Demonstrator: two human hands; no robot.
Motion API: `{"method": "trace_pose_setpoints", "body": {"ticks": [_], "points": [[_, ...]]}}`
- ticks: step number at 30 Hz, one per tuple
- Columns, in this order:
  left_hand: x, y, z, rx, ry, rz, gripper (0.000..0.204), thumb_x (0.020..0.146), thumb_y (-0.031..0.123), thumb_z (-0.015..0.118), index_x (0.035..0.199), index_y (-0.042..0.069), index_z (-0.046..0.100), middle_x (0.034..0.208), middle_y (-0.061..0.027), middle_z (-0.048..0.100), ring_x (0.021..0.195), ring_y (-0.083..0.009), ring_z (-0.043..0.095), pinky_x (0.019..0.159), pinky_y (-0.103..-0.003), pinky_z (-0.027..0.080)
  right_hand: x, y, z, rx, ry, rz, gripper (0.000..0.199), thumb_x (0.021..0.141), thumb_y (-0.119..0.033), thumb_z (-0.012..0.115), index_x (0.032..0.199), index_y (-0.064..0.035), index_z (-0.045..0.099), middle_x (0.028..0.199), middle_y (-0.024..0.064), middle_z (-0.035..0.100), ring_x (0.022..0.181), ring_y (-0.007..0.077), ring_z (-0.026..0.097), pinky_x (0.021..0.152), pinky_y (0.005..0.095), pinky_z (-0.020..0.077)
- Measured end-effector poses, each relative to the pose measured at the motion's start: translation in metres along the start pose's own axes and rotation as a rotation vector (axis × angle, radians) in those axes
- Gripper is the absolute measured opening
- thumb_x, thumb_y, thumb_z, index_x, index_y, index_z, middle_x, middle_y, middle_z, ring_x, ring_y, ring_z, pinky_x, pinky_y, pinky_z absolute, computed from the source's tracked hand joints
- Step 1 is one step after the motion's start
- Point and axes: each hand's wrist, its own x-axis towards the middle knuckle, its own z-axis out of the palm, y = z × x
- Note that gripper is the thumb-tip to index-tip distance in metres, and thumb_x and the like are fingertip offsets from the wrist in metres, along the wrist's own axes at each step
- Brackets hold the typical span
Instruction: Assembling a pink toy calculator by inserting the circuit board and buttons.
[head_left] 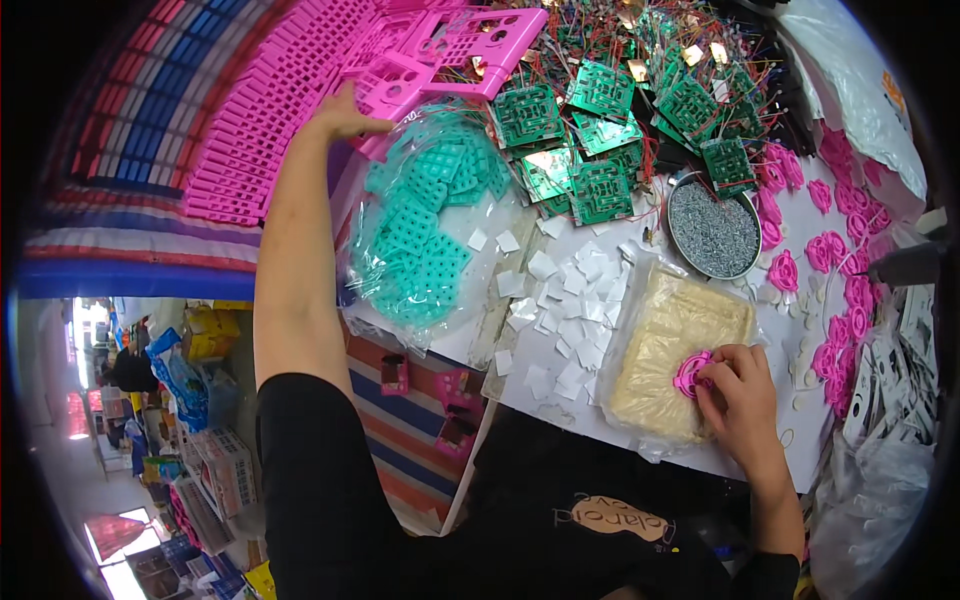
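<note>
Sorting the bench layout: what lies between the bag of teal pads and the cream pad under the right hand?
In the head view, loose white paper squares lie scattered between the teal pads and the cream pad.

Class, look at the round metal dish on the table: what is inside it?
The round metal dish is filled with tiny grey pieces, too small to identify. They cover its bottom completely.
</note>
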Motion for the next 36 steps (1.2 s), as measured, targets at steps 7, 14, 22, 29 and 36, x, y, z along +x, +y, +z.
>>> {"method": "trace_pose_setpoints", "body": {"ticks": [7,14,22,29,36], "points": [[-0.063,0.024,-0.098,0.087,0.789,-0.607,0.145,0.053,0.078,0.083,0.162,0.013,0.012,0.159,-0.0369,0.019,0.145,-0.0604,0.016,0.113,-0.075,0.014,0.000,-0.011,-0.009,-0.012,0.120,0.054,0.027,0.071,-0.005,0.079,0.095,-0.0064,0.067,0.112,0.0168,0.059,0.094,0.0352,0.057,0.078,0.0434,0.0490],[-0.325,0.253,-0.025,-0.538,0.728,0.577,0.124,0.064,0.044,0.091,0.158,-0.001,0.023,0.157,-0.0284,0.029,0.143,-0.0453,0.034,0.118,-0.055,0.027,0.001,-0.040,-0.007,0.960,0.134,0.036,0.101,0.082,-0.035,0.084,0.158,-0.0076,0.023,0.155,0.0210,0.034,0.129,0.0340,0.048,0.093,0.0414,0.0507],[-0.383,0.271,0.031,-1.850,-0.679,0.318,0.073,0.098,0.019,0.064,0.159,0.005,0.026,0.111,-0.0090,0.063,0.075,-0.0098,0.059,0.059,-0.023,0.045,-0.013,0.030,-0.085,1.284,-0.561,0.255,0.046,0.096,-0.027,0.068,0.131,-0.0003,0.057,0.111,0.0107,0.071,0.097,0.0187,0.069,0.082,0.0354,0.0566],[-0.377,0.279,0.033,-1.977,-0.533,0.256,0.066,0.104,0.010,0.052,0.162,0.014,0.020,0.097,-0.0005,0.060,0.058,-0.0030,0.042,0.047,-0.018,0.032,-0.071,0.279,-0.231,-1.145,-0.020,0.800,0.036,0.080,-0.016,0.071,0.115,-0.0095,0.064,0.113,0.0145,0.068,0.105,0.0367,0.066,0.083,0.0519,0.0563],[-0.380,0.280,0.046,-1.941,-0.412,0.267,0.060,0.104,0.006,0.047,0.160,0.010,0.027,0.104,-0.0014,0.058,0.065,-0.0036,0.044,0.052,-0.017,0.034,-0.059,0.291,-0.254,-1.128,-0.012,0.859,0.031,0.085,-0.013,0.060,0.115,-0.0123,0.067,0.107,0.0192,0.071,0.104,0.0378,0.067,0.082,0.0526,0.0545]]}}
